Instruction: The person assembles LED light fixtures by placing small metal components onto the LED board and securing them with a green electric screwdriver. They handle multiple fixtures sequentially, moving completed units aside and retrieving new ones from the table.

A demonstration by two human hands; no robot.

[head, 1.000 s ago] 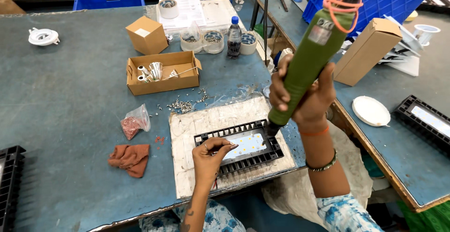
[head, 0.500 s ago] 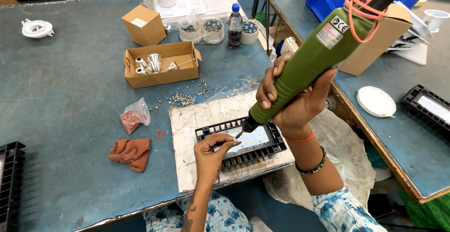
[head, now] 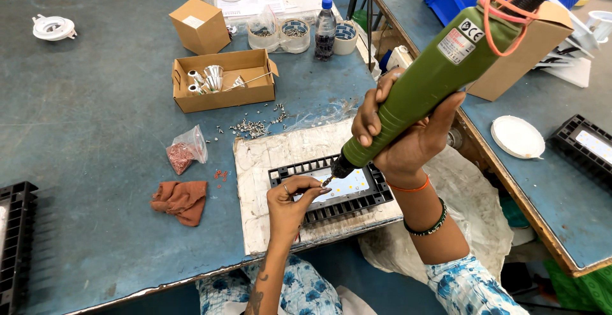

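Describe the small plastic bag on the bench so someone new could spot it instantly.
Start at the large blue-grey worktable and find the open brown cardboard box of metal parts near its middle. Just below its left end lies a small clear plastic bag of reddish bits, above a crumpled rust-coloured cloth. It is the only see-through pouch with red contents.
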